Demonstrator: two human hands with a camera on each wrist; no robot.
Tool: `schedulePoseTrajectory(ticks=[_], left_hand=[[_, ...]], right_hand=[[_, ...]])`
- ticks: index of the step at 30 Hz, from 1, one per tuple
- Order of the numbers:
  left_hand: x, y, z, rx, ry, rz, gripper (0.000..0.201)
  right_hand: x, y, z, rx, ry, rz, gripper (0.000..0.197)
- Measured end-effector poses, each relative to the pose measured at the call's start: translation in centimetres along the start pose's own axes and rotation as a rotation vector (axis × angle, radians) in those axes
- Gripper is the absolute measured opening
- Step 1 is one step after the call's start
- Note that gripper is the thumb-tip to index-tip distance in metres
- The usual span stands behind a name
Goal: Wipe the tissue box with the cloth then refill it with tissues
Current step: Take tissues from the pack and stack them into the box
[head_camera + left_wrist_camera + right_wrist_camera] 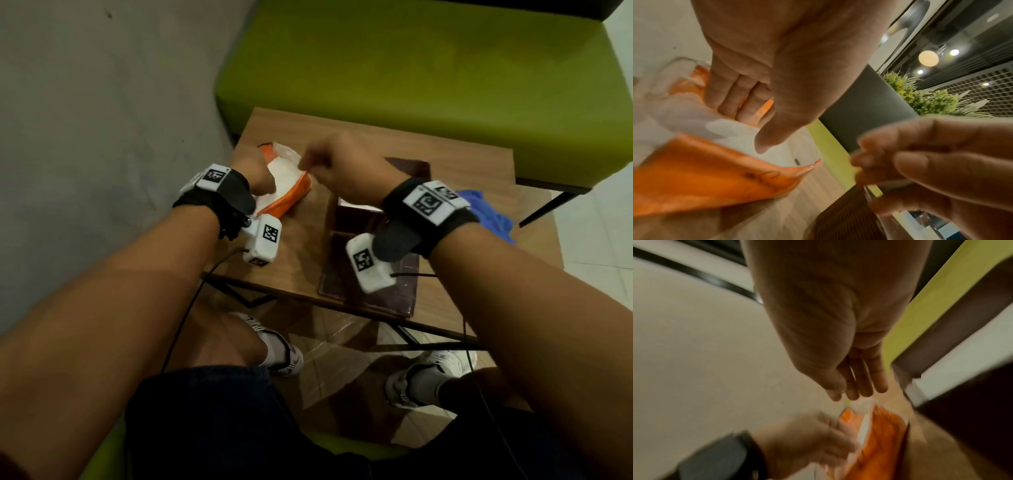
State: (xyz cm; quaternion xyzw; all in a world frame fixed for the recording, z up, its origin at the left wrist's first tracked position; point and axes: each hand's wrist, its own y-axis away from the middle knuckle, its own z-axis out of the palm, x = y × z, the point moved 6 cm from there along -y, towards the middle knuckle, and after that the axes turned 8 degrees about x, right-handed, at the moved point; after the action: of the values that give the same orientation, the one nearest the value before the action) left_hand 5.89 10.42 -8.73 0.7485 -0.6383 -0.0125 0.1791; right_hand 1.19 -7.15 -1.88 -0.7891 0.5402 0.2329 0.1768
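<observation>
An orange tissue pack [291,200] with its wrapper open lies on the left half of a small wooden table [301,263], white tissues showing on top. My left hand [262,176] grips the pack [705,170], fingers along its far side and thumb on the tissues [777,151]. My right hand [308,164] hovers at the pack's far end, fingers gathered against the thumb [855,392]; blur hides whether they pinch the clear wrapper. The dark brown tissue box [373,294] stands open on the table under my right wrist. A blue cloth [486,209] lies to its right.
A green sofa seat [411,68] runs along the far side of the table, and a grey wall [102,102] stands to the left. My knees and shoes are under the table's near edge. Cables hang from both wrist cameras.
</observation>
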Motion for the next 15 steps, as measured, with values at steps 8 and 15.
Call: schedulePoseTrajectory(ticks=[8,15], left_hand=[[-1.2,-1.0,1.2,0.018,0.049,0.024,0.018],[-1.2,-2.2,1.6,-0.041,-0.004,0.016,0.069]], right_hand=[[-1.2,-3.6,6.6,-0.210,0.169,0.025,0.046],[-1.2,-5.7,6.9,-0.241,0.286,0.070,0.035]])
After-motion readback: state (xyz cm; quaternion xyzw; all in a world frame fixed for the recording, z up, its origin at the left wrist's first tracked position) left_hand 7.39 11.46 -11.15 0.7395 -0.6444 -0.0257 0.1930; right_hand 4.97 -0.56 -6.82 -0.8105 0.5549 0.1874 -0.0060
